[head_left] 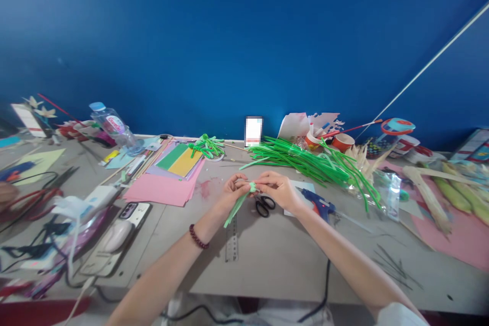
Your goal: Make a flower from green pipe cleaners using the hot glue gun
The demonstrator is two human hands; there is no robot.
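Between my two hands, above the middle of the table, is a small bunch of light green pipe cleaners [237,208]. Its upper end is bunched into a knot-like lump, and its straight tails slant down to the left. My left hand [236,191] pinches the bunch just below the lump. From the other side, the fingertips of my right hand [278,189] close on the lump; the fingers partly hide the exact grip. Black-handled scissors [263,207] lie beneath my right hand. A clear ruler [231,242] rests under my left wrist.
Behind my hands lies a pile of green pipe cleaners [298,160]. A blue glue gun [321,204] is right of my right hand. Coloured paper [160,188], a phone [132,212] and a bottle [114,123] occupy the left. Another person's hand [6,194] shows at the far left.
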